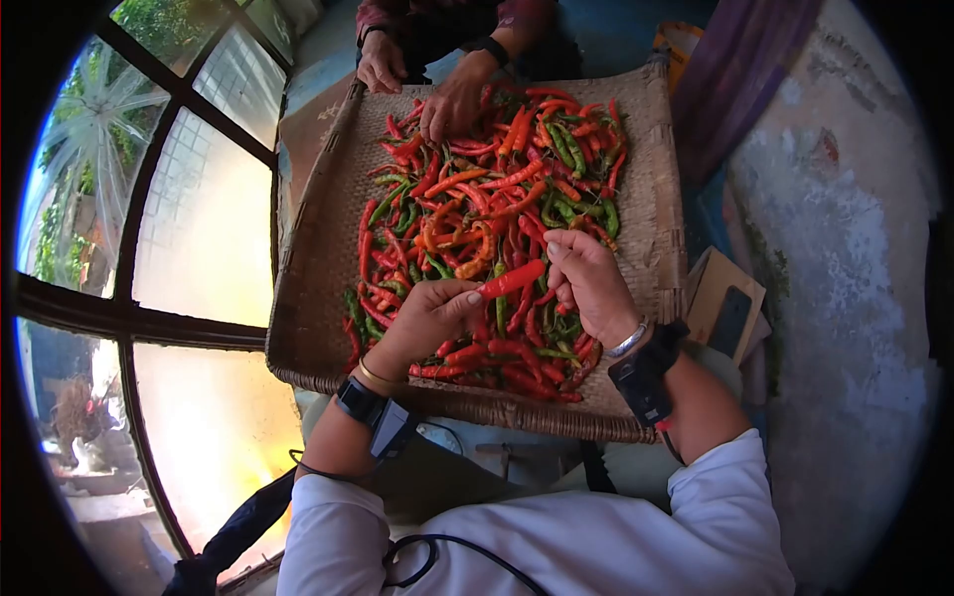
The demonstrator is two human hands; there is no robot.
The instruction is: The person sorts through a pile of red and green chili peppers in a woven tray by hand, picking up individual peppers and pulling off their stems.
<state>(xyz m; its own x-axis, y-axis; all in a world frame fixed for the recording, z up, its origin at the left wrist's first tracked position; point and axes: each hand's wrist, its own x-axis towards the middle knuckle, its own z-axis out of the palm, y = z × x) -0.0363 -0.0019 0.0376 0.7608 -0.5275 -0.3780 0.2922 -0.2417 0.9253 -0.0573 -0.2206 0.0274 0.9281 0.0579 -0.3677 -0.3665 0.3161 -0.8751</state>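
My left hand (434,316) is closed on the lower end of a red chili pepper (513,280), which points up and to the right. Just beyond the pepper's tip, my right hand (594,285) has thumb and forefinger pinched together; whatever may be between them is too small to make out. Both hands are above a heap of chilies (457,214), mostly red with some orange and green, spread in a large woven basket tray (651,214).
Across the tray, another person's hand (452,104) reaches into the chilies, and their other hand (382,62) is by the far rim. A framed window (199,223) stands at left. A cardboard box (708,298) with a dark phone (730,320) lies right of the tray.
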